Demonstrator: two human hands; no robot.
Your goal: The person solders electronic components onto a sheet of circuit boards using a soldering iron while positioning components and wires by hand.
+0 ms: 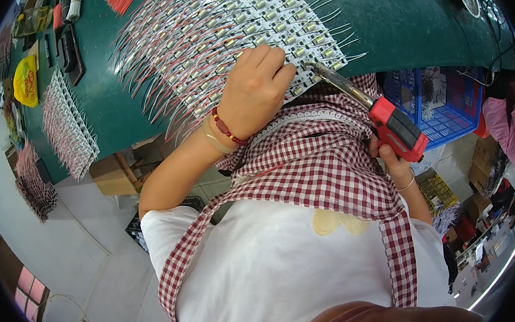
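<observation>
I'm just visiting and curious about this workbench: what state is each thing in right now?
left hand: closed, pressing on the wired component panel
right hand: gripping the red soldering iron
red soldering iron: tilted, tip at the panel's near edge
blue crate: open

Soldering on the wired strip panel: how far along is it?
Done: most rows on the strip panel already carry wires. In hand: the left hand presses the near edge while the right hand holds the red soldering iron there. Left: cannot tell.
</observation>
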